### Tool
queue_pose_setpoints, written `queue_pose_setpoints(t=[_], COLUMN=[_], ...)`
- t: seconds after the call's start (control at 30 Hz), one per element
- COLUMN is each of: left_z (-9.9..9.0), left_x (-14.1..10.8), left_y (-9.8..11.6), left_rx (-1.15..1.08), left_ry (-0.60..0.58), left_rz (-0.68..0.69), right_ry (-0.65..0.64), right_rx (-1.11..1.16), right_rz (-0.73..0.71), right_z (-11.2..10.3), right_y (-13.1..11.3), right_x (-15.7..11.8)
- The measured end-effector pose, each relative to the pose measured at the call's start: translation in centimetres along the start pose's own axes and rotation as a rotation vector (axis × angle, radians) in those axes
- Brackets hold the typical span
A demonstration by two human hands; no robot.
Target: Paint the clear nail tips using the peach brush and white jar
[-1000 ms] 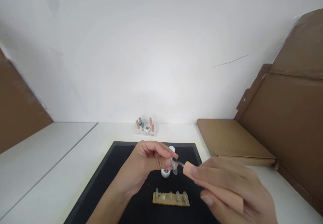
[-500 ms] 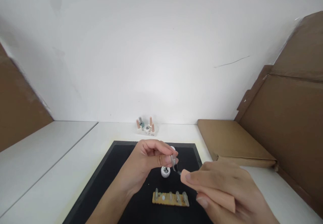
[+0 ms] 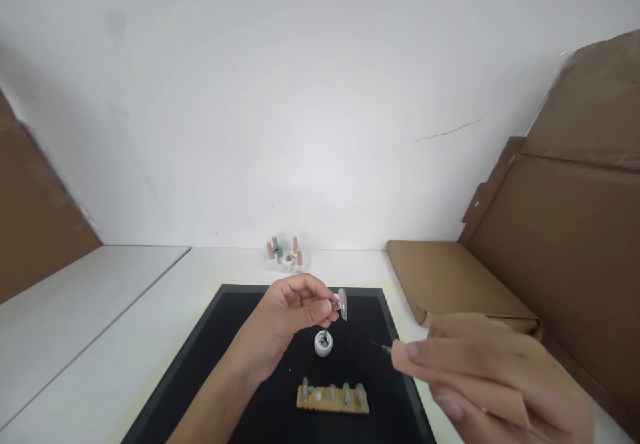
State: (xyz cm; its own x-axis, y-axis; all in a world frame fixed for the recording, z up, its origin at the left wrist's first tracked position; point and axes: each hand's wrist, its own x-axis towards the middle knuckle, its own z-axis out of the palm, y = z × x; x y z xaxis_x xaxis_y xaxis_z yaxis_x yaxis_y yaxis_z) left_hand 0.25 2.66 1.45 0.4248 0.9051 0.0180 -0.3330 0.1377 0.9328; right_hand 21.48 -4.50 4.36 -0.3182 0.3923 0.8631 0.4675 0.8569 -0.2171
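In the head view, my left hand [image 3: 295, 311] pinches a small stem behind a clear false nail tip [image 3: 343, 303], which stands out past my fingertips. My right hand [image 3: 505, 377] grips the long peach cap of a nail polish brush [image 3: 403, 359]. Its thin bristle end points left and is apart from the nail tip, slightly blurred. A small open white jar [image 3: 323, 347] with dark, silvery contents sits below my left fingers. Nearer to me, a yellowish strip [image 3: 327, 403] carries several clear nail tips and a pale round dot.
Under my hands lies a black mat [image 3: 265, 404] on a white table. At the back, a clear tray [image 3: 273, 265] holds several peach- and grey-capped bottles. A flat cardboard box [image 3: 440, 274] lies to the right; brown cardboard panels [image 3: 575, 224] stand at both sides.
My right hand has drawn the brush away from the nail tip, to the right. My left hand still holds the tip, now turned more edge-on. The view has shifted slightly.
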Motion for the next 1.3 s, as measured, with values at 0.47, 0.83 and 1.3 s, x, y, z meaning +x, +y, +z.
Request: queue_pose_setpoints(t=[0.47,0.83,1.3], left_z=[1.1,-1.9,-6.1], left_x=[-1.1,-1.8,-2.4], left_y=[-0.7,-6.4,-13.1], left_rx=[-0.017,-0.066,-0.210], left_ry=[0.063,0.242,0.473], left_rz=[0.022,-0.177,-0.248], right_ry=[0.153,0.247,0.289], right_rx=[-0.036,-0.045,-0.036], right_rz=[0.039,0.073,0.074], right_z=[-2.9,-4.1,-3.9], right_y=[0.9,1.3,1.6], right_x=[-2.5,-3.5,-3.8])
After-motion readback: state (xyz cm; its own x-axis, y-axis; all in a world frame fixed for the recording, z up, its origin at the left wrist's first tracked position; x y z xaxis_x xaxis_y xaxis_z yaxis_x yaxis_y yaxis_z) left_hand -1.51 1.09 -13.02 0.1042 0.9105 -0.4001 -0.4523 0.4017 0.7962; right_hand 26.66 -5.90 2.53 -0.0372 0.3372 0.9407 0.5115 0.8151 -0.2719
